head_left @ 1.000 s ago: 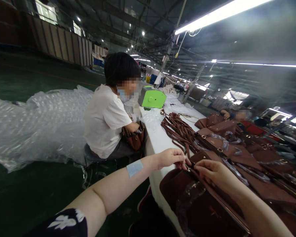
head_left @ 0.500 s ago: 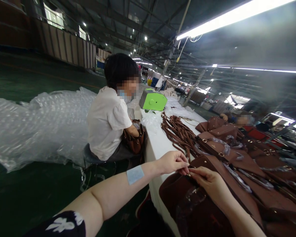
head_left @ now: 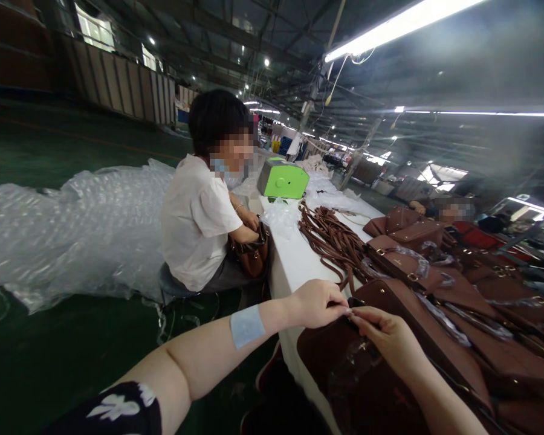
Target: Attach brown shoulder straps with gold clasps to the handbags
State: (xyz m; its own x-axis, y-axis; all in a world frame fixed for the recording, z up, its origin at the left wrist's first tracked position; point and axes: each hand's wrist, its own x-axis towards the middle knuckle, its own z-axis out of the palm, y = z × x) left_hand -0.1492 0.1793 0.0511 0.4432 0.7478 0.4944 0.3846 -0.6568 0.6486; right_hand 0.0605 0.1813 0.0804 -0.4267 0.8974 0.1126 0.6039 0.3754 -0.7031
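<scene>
My left hand (head_left: 320,303) and my right hand (head_left: 385,332) meet fingertip to fingertip over the top edge of a brown handbag (head_left: 317,356). Both are closed in a pinch. What lies between the fingertips is small and mostly hidden; I cannot make it out. Clear plastic wrap covers part of this bag, which stands at the near edge of the white table (head_left: 294,260). Another brown handbag (head_left: 403,308) lies right behind my fingers. A heap of brown straps (head_left: 329,232) is just beyond my left hand, with one strap end hanging close to it.
More brown handbags (head_left: 462,302) crowd the table's right side. A green-and-grey machine (head_left: 283,180) stands farther back. On the left a seated co-worker (head_left: 199,223) has their hands in a brown handbag (head_left: 254,257). Bubble wrap (head_left: 77,229) is piled on the floor behind them.
My fingertips have come closer together, and the small gold-coloured piece seen between them is now covered. The co-worker's second hand has come into view at their bag. My view has shifted slightly.
</scene>
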